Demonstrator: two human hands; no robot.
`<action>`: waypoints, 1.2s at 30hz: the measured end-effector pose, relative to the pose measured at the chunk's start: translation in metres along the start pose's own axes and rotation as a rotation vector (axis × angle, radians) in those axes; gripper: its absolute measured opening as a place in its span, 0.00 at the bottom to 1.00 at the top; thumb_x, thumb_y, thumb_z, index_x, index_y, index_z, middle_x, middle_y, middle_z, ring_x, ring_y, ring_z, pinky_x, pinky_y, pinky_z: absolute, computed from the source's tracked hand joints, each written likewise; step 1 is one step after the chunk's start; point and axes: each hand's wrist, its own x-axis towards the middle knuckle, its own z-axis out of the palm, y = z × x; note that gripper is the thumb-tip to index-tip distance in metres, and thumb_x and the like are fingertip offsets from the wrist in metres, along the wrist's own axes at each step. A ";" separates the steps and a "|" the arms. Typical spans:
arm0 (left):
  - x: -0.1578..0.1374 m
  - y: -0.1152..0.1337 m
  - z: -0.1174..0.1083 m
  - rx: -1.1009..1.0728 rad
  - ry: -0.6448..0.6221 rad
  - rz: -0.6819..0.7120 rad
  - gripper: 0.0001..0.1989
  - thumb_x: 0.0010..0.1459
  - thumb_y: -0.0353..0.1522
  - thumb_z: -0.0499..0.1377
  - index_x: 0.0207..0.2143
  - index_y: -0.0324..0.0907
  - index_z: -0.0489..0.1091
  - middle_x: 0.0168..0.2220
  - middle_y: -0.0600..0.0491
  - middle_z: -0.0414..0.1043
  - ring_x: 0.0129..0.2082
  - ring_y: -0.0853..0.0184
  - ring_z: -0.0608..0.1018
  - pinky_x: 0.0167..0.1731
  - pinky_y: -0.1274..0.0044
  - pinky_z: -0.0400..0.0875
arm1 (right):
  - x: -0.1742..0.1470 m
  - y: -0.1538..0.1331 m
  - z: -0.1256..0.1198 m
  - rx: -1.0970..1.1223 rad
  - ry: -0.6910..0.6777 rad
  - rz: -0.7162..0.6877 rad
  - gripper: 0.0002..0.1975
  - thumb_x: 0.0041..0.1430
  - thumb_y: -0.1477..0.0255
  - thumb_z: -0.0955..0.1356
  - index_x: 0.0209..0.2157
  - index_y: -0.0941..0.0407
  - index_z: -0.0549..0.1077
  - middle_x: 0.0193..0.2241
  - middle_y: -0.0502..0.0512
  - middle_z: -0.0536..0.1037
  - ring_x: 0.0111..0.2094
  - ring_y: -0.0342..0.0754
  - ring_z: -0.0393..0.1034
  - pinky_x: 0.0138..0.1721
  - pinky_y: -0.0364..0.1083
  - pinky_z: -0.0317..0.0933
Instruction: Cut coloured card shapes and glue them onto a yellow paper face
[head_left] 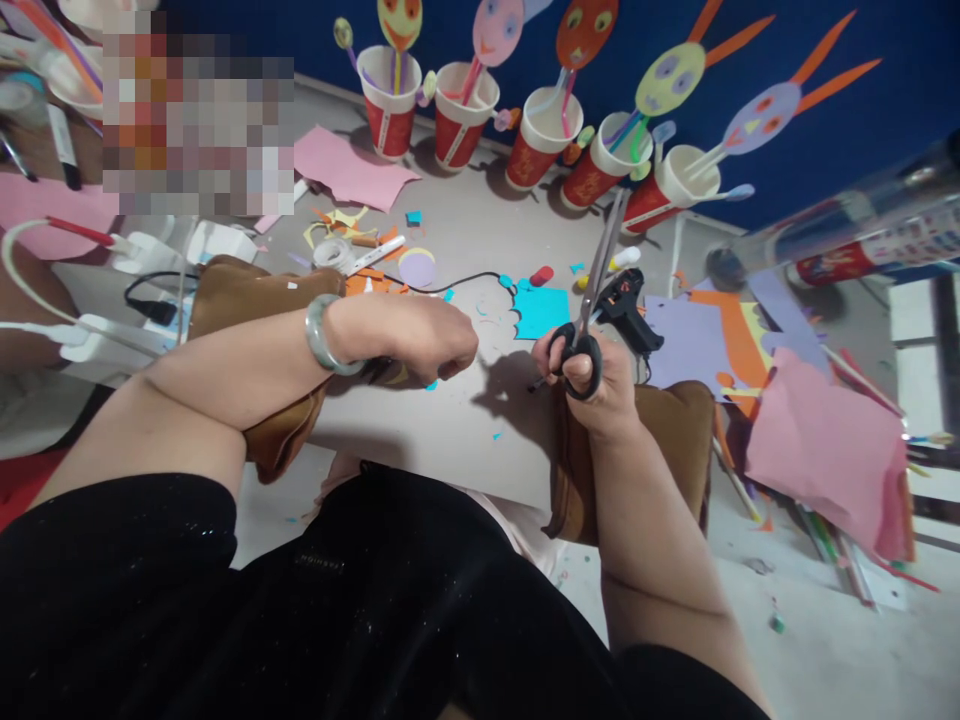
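My right hand point(611, 390) grips a pair of scissors point(598, 265) by the black handles, thumb and fingers in the loops. The blades point up and away from me and look closed. Above the grey table, my left hand point(420, 335) is closed with the fingers curled under; whatever they hold, if anything, is hidden. A jade-like bangle point(321, 335) circles that wrist. Between and beyond the hands lies a blue paper piece point(541, 312) with scalloped cut edges. Just right of the scissors rests a black glue gun point(630, 312).
Several red-and-white paper cups point(390, 120) with paper faces on straws line the back. Brown cushions point(675, 420) lie under both forearms. Purple paper point(686, 345) and pink paper point(825, 450) lie right. Scraps, a tape roll point(334, 255) and a white power strip point(105, 340) are left.
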 end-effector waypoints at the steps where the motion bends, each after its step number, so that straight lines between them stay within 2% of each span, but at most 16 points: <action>1: 0.000 0.003 0.003 -0.001 0.026 0.020 0.11 0.37 0.20 0.63 0.21 0.45 0.77 0.21 0.53 0.72 0.25 0.65 0.70 0.31 0.72 0.56 | 0.000 0.000 0.000 0.002 0.000 0.000 0.32 0.49 0.37 0.70 0.23 0.53 0.66 0.21 0.50 0.68 0.22 0.44 0.58 0.23 0.46 0.53; 4: -0.001 0.011 0.009 0.058 0.046 0.039 0.12 0.39 0.19 0.59 0.13 0.43 0.67 0.16 0.52 0.65 0.22 0.66 0.66 0.31 0.69 0.55 | 0.000 -0.001 0.000 0.020 -0.008 -0.004 0.31 0.50 0.38 0.71 0.23 0.53 0.67 0.21 0.49 0.68 0.22 0.43 0.59 0.23 0.46 0.53; 7: -0.001 0.013 0.013 0.100 0.055 0.020 0.17 0.39 0.18 0.56 0.10 0.42 0.54 0.12 0.55 0.53 0.20 0.68 0.60 0.30 0.68 0.52 | 0.000 -0.001 0.000 0.042 -0.016 -0.021 0.29 0.51 0.41 0.71 0.23 0.54 0.67 0.21 0.49 0.68 0.22 0.43 0.59 0.23 0.46 0.52; 10: 0.000 0.007 0.018 -0.009 0.099 0.055 0.19 0.35 0.15 0.57 0.09 0.42 0.51 0.11 0.58 0.46 0.18 0.71 0.55 0.29 0.69 0.51 | -0.001 -0.002 0.001 0.049 -0.017 -0.031 0.29 0.52 0.41 0.71 0.23 0.54 0.67 0.21 0.49 0.68 0.22 0.42 0.59 0.23 0.45 0.52; 13: 0.000 0.003 0.016 -0.075 0.067 0.089 0.16 0.34 0.16 0.58 0.09 0.42 0.57 0.12 0.59 0.52 0.18 0.72 0.56 0.29 0.71 0.53 | -0.001 -0.001 0.001 0.042 -0.017 -0.016 0.30 0.51 0.40 0.71 0.23 0.54 0.66 0.22 0.49 0.68 0.21 0.42 0.58 0.22 0.46 0.52; 15: -0.001 0.004 0.008 -0.113 0.011 0.102 0.12 0.37 0.18 0.60 0.13 0.43 0.65 0.15 0.57 0.62 0.19 0.71 0.60 0.29 0.72 0.55 | -0.001 0.000 0.000 0.030 -0.009 -0.011 0.31 0.51 0.39 0.71 0.23 0.54 0.66 0.21 0.49 0.68 0.22 0.43 0.59 0.23 0.46 0.53; 17: 0.000 0.008 -0.002 -0.237 0.026 0.137 0.09 0.41 0.21 0.62 0.18 0.43 0.72 0.20 0.56 0.70 0.23 0.70 0.67 0.30 0.74 0.60 | -0.001 0.001 -0.001 0.010 0.010 -0.028 0.30 0.51 0.39 0.70 0.23 0.53 0.66 0.21 0.50 0.68 0.23 0.44 0.60 0.24 0.47 0.54; 20: 0.003 0.012 -0.014 -0.542 0.245 0.148 0.04 0.47 0.24 0.64 0.25 0.42 0.74 0.26 0.54 0.76 0.28 0.70 0.74 0.33 0.76 0.66 | -0.001 0.004 -0.003 0.004 0.032 -0.070 0.29 0.53 0.40 0.70 0.23 0.53 0.67 0.20 0.50 0.68 0.23 0.45 0.61 0.24 0.47 0.53; 24: 0.010 0.009 -0.016 -0.856 0.592 0.025 0.04 0.54 0.29 0.66 0.31 0.39 0.73 0.28 0.54 0.75 0.29 0.72 0.77 0.33 0.77 0.69 | 0.000 0.005 -0.002 0.004 0.055 -0.072 0.29 0.53 0.40 0.69 0.23 0.52 0.67 0.19 0.50 0.68 0.23 0.46 0.61 0.24 0.48 0.54; 28: 0.013 0.004 -0.014 -0.979 0.739 -0.031 0.10 0.54 0.30 0.69 0.36 0.38 0.72 0.28 0.56 0.74 0.28 0.74 0.77 0.31 0.79 0.71 | -0.001 0.006 -0.001 0.005 0.060 -0.061 0.29 0.53 0.40 0.70 0.23 0.52 0.66 0.19 0.49 0.67 0.23 0.46 0.61 0.25 0.48 0.54; 31: 0.012 0.008 -0.013 -1.077 0.722 -0.026 0.14 0.51 0.27 0.71 0.39 0.37 0.73 0.30 0.55 0.76 0.29 0.74 0.78 0.32 0.79 0.72 | -0.002 0.004 -0.001 -0.012 0.067 -0.057 0.28 0.53 0.41 0.70 0.23 0.53 0.67 0.19 0.48 0.67 0.22 0.45 0.61 0.24 0.47 0.54; 36: 0.010 0.019 -0.005 -1.246 0.512 -0.022 0.14 0.49 0.26 0.71 0.38 0.36 0.75 0.29 0.53 0.78 0.28 0.73 0.80 0.33 0.77 0.76 | -0.001 -0.009 0.002 -0.150 0.120 0.007 0.24 0.54 0.48 0.74 0.23 0.54 0.70 0.20 0.48 0.71 0.23 0.44 0.63 0.27 0.46 0.58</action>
